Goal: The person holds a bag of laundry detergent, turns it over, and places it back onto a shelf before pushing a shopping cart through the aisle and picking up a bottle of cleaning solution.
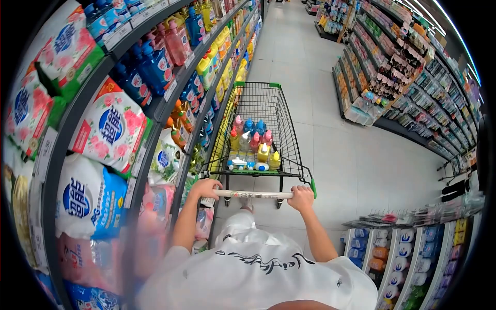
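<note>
A long shelf point(77, 111) runs along the side of the left hand point(208, 188) and continues far ahead of it. On this shelf, behind and to the left of that hand, are big bags with rose pictures point(111, 126) and a white-and-blue bag point(88, 196); further ahead of it stand blue bottles point(152, 70) with pump tops. The shelf stands close by, and so limits the room on this side. Ahead of the right hand point(301, 198) and well apart to its right, there is a rack point(395, 129) full of small goods. Behind this hand, to the right, one sees orange packs point(381, 253) among white and blue ones. Between the right hand and the rack lies grey floor point(330, 170).

The cart point(250, 173) is directly in front of both hands, its left side near the shelf. Both hands grasp its pale handle point(253, 195), with the fingers bent around it: the left hand at the left end, the right hand at the right end. Inside the cart, ahead of the hands and between them, coloured bottles point(253, 144) are grouped at the near end.
</note>
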